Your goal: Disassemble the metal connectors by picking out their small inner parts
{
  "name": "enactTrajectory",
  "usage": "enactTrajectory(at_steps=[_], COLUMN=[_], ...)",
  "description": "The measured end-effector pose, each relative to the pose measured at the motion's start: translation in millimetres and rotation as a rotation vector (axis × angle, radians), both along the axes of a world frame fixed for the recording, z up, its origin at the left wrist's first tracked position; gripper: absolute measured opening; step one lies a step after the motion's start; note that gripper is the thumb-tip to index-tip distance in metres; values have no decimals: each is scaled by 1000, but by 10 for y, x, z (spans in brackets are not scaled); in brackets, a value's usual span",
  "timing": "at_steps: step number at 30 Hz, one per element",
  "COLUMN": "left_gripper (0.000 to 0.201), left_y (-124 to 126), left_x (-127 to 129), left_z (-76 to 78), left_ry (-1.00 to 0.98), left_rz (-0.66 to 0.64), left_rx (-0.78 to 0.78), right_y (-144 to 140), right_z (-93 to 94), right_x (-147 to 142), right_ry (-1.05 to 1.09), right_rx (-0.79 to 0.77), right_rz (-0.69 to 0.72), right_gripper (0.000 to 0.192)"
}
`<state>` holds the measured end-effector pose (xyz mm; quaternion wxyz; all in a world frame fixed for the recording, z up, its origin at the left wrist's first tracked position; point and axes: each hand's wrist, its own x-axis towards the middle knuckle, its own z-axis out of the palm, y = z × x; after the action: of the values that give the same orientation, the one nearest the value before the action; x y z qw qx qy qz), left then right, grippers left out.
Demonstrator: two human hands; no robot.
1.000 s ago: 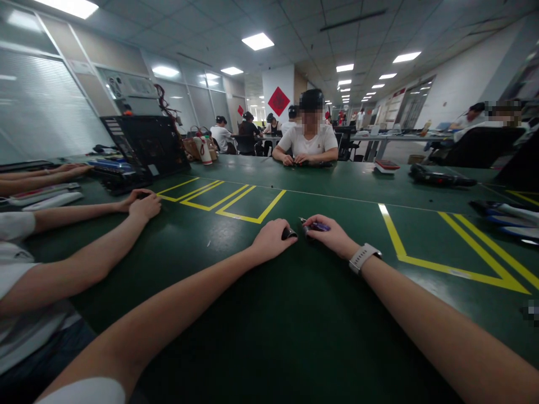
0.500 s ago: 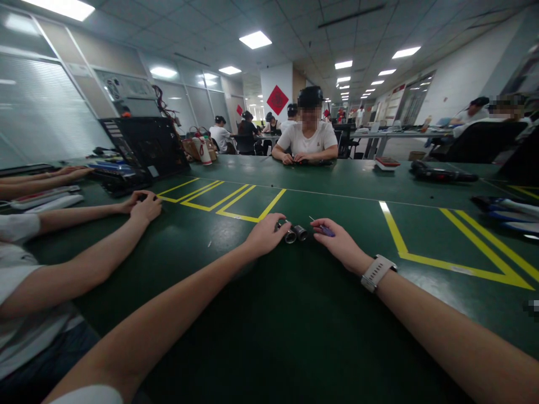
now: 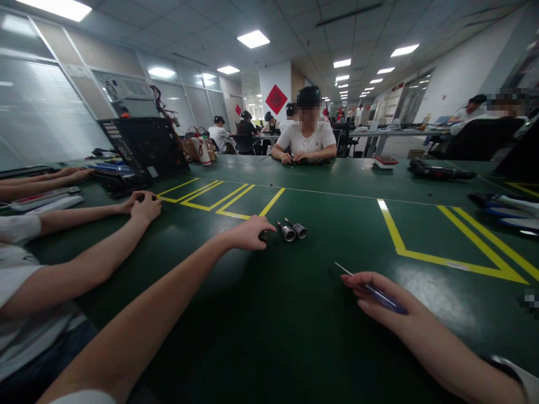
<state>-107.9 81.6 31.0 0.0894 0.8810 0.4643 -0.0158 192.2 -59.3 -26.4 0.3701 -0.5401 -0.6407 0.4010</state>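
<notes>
My right hand (image 3: pixel 379 294) is closed around a screwdriver (image 3: pixel 385 297) with a translucent purple handle, its thin metal shaft pointing up and left. To the left, my left hand (image 3: pixel 248 233) is curled low over the table. A small dark thing (image 3: pixel 263 236) shows at its fingers, too little of it visible to name. Just right of those fingers lie two metal sockets with narrow shanks, a left socket (image 3: pixel 288 234) and a right socket (image 3: pixel 300 230), side by side with round mouths towards me. Neither hand covers them.
Yellow tape (image 3: pixel 429 260) marks outlines on the green table (image 3: pixel 261 314). At left, a co-worker's hands (image 3: pixel 145 206) hold something dark; a black computer case (image 3: pixel 147 143) stands behind. Another person (image 3: pixel 309 137) sits opposite. A black power tool (image 3: pixel 440 170) lies at far right.
My right hand has moved right and towards me with the screwdriver. My left hand has drawn left, off the two sockets, which now show fully.
</notes>
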Motion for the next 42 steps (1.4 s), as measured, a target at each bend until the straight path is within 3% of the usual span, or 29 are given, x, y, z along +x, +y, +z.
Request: enactTrajectory(at_steps=[5,8,12,16,18,22,27,30,36,42], left_gripper=[68,72,47,29,31,30,30,31,19,18], left_y=[-66,-160,-378,-649,-773,-936,-972,-948,-878,-843], left_x=[-225,-296,-216,9,175,594,1099,1323,1541,1550], left_z=[43,82,135,110,59,-80,-273,-374,-501,-546], left_ry=[64,79,42,-55,-160,-348,-572,-630,-644,-629], left_rz=[-155,-202,-155,-154,-188,-237,-319,-343,-469,-534], left_rx=[-176,-216,-176,-161,-148,-233,-317,-319,-196,-139], right_y=[-283,-371,-438,-504,-528,-549,-573,-604,-731,-761], right_z=[132,114,-9,-79,-66,37,194,221,151,152], right_x=[94,160,240,267,268,260,230,241,253,225], right_ry=[31,87,132,303,416,562,540,396,-126,-157], right_rx=[-259,-342,-401,-426,-380,-224,-145,-70,108,191], right_rz=[-41,-16,-29,-52,-33,41,-37,-69,-119,-45], right_gripper=[29,37,42,32,30,42,27,23,21,13])
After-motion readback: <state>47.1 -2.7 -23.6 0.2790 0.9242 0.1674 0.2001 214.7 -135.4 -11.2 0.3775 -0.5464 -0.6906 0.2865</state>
